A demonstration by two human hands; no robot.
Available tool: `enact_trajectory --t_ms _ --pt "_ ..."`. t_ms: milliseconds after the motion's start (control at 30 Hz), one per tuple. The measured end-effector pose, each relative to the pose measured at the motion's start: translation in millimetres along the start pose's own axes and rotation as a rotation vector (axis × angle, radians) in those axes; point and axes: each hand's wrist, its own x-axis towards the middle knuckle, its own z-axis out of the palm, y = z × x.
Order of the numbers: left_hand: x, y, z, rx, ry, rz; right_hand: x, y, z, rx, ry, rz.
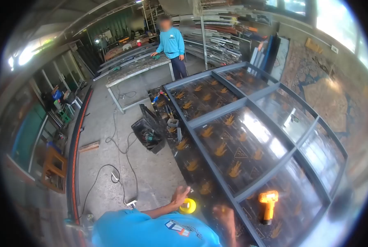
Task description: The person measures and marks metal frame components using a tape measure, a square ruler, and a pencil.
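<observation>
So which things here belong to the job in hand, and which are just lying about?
Likely in the job:
grey frame
orange drill
yellow roll by the left hand

Seemingly just lying about:
wood strips on the floor
stacked metal lengths at the back

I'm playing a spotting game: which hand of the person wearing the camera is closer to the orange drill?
Right. The right hand is just across a frame bar from the orange drill; the left hand is farther away, by the yellow roll.

One wide head-worn view, facing forward and down; hands (179, 197) close below; workbench (130, 69) farther off.
</observation>
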Motion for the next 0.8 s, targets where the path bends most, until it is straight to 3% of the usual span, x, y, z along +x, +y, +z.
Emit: enact_trajectory --t_ms 33,100,133,167,233,300,367,400,433,500,567,633,700,733,800 --pt "1 4 -4 -0.236 0.154 -0.237 1 5 12 0.002 -0.103 0.075" --pt "20 8 -6 -0.285 0.034 -0.232 4 -19 35 -0.376 -0.199 0.027" --pt "32 9 -9 -0.309 -0.077 -0.231 1 -33 51 -0.352 -0.18 0.035" --pt "51 1 -5 -0.166 -0.147 -0.082 6 -45 66 -0.327 -0.168 0.034" --pt "78 6 0 -0.169 -0.262 0.089 42 -17 84 -0.226 -0.292 -0.068" --pt "94 21 -16 -0.167 -0.267 0.186 60 -57 120 -0.103 -0.302 0.119" --pt "134 -1 -36 -0.19 -0.345 0.221 83 -89 159 -0.083 -0.299 0.145" --pt "167 -29 -41 -0.182 -0.34 0.217 119 -63 173 -0.131 -0.306 0.095" --pt "181 -30 -69 -0.182 -0.341 0.199 149 -40 189 -0.222 -0.283 0.129" --pt "194 -9 -143 -0.255 -0.369 0.068 165 -82 234 -0.162 -0.364 0.252" --pt "236 -28 -190 -0.335 -0.418 0.032 201 -73 266 -0.119 -0.388 0.213" --pt "257 -44 -243 -0.401 -0.429 -0.166 224 -84 295 -0.21 -0.429 0.064" --pt "290 -90 -277 -0.371 -0.379 -0.118 256 -70 303 -0.001 -0.37 0.076" --pt "302 -112 -294 -0.35 -0.296 -0.173 247 -122 306 -0.029 -0.304 0.197" --pt "319 -161 -314 -0.355 -0.112 -0.29 271 -126 291 -0.083 -0.139 0.143"
